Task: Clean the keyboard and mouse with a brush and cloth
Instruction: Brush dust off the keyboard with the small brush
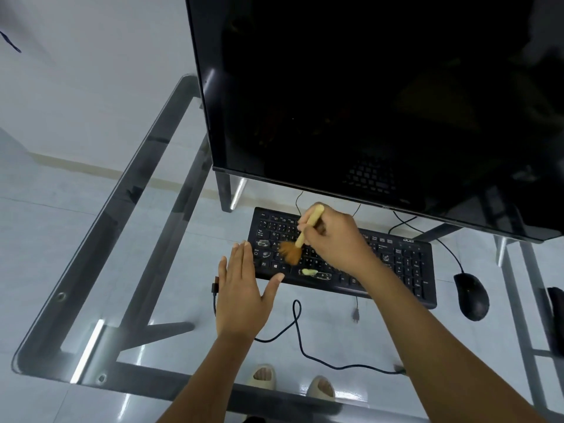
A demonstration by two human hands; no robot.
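A black keyboard (396,264) lies on the glass table under the monitor. My right hand (334,239) grips a brush (300,239) with a pale wooden handle; its orange bristles touch the keys on the keyboard's left part. My left hand (242,285) lies flat with fingers apart, resting against the keyboard's left front corner. A black mouse (471,296) sits to the right of the keyboard. A pale yellowish smear shows near the space bar. No cloth is in view.
A large dark monitor (381,102) stands behind the keyboard on thin legs. A black cable (300,340) loops across the glass table (122,239) in front of the keyboard. A dark object (555,319) lies at the right edge. My sandalled feet show through the glass.
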